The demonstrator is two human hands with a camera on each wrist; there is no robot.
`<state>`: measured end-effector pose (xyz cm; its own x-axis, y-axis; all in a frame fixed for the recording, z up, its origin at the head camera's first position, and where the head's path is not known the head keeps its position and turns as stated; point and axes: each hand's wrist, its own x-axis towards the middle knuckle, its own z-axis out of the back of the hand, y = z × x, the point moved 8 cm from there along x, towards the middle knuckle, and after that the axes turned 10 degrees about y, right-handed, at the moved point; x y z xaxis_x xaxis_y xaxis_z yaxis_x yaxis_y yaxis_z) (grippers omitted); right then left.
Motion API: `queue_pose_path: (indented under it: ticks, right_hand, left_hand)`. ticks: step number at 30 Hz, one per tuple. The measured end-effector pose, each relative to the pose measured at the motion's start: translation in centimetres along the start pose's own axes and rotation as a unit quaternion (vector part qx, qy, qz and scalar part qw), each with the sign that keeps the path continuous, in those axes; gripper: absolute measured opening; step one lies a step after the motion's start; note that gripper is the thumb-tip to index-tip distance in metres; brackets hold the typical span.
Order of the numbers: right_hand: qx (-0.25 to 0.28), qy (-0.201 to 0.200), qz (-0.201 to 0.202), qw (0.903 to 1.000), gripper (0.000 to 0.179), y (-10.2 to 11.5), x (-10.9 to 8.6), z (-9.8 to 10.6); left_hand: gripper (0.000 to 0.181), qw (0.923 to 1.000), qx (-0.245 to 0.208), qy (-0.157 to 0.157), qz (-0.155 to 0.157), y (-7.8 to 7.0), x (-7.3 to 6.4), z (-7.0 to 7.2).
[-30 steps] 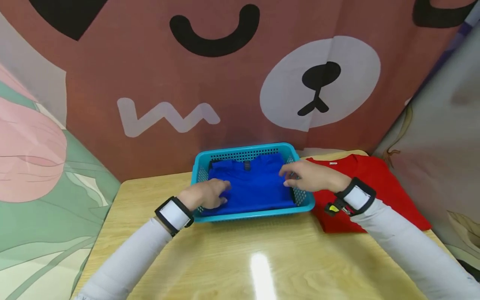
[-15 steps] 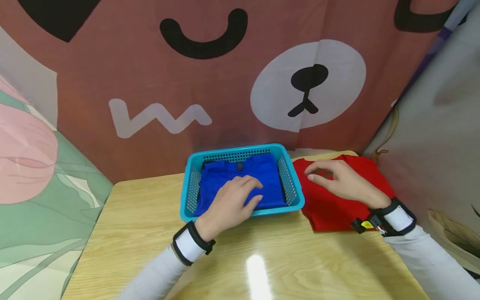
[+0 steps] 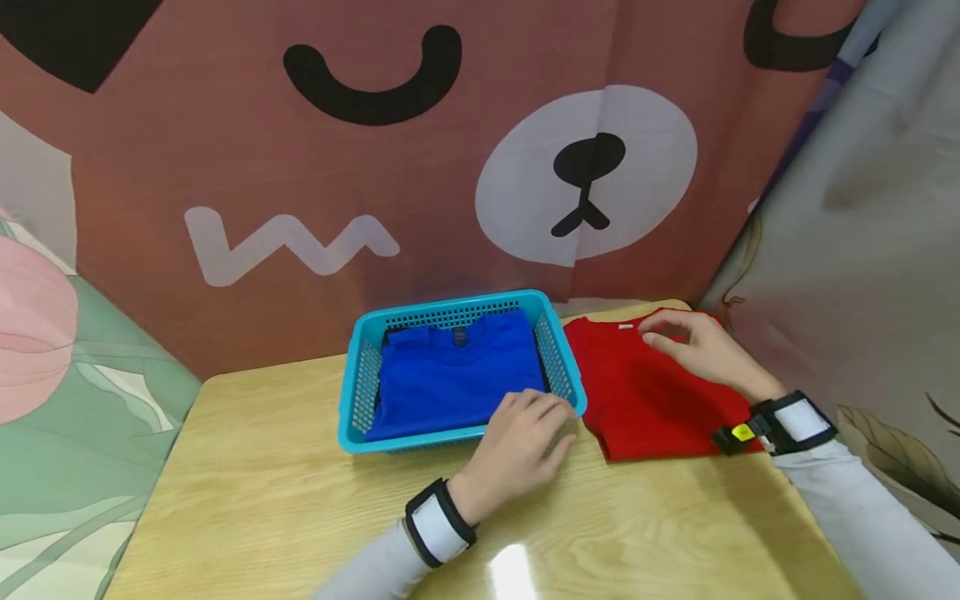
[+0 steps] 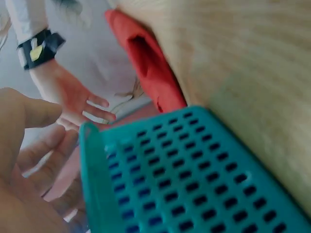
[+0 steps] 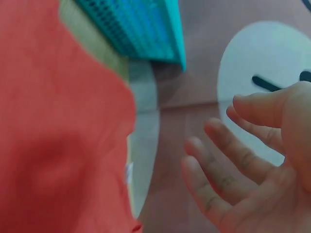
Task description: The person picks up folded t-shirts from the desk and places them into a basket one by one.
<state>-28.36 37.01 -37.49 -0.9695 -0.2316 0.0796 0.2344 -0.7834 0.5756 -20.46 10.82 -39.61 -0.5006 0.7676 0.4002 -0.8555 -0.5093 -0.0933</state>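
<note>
A folded blue shirt (image 3: pixel 457 375) lies in a turquoise perforated plastic basket (image 3: pixel 347 400), its dark neck label towards the back. Right of the basket, a folded red shirt (image 3: pixel 637 392) is spread on the table, with a small white label at the collar. My left hand (image 3: pixel 521 446) is over the basket's front right corner, fingers loosely bent with nothing in them; the left wrist view has the basket wall close by. Above the red shirt's right part hovers my right hand (image 3: pixel 697 346), its relaxed fingers apart from the cloth in the right wrist view.
The wooden table (image 3: pixel 262 467) carries both basket and shirt. Behind it hangs a brown cloth (image 3: pixel 420 192) printed with a bear face, close to the basket's back. A grey cloth (image 3: pixel 832 275) borders the right side.
My left hand has moved right across the basket to its front right corner. My right hand has left the basket's right side and moved over the red shirt. The view has turned slightly right.
</note>
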Motion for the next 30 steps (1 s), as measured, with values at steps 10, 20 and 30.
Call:
queue_pose_path:
  ticks: [10, 20, 30]
  right_hand:
    - [-0.019, 0.029, -0.072, 0.9968, 0.041, -6.3, 0.5, -0.9]
    - [-0.095, 0.063, -0.147, 0.9824, 0.078, -12.7, -0.1, -2.1]
    - [-0.113, 0.127, -0.178, 0.9691, 0.089, -14.2, 0.3, -3.6]
  left_hand:
    - [0.021, 0.9882, -0.011, 0.067, -0.137, -4.4, 1.3, -3.8]
    - [0.049, 0.9743, -0.011, 0.215, -0.067, -5.0, 3.0, -10.4]
    - [0.043, 0.9606, 0.023, 0.276, -0.027, -4.2, 3.6, -12.3]
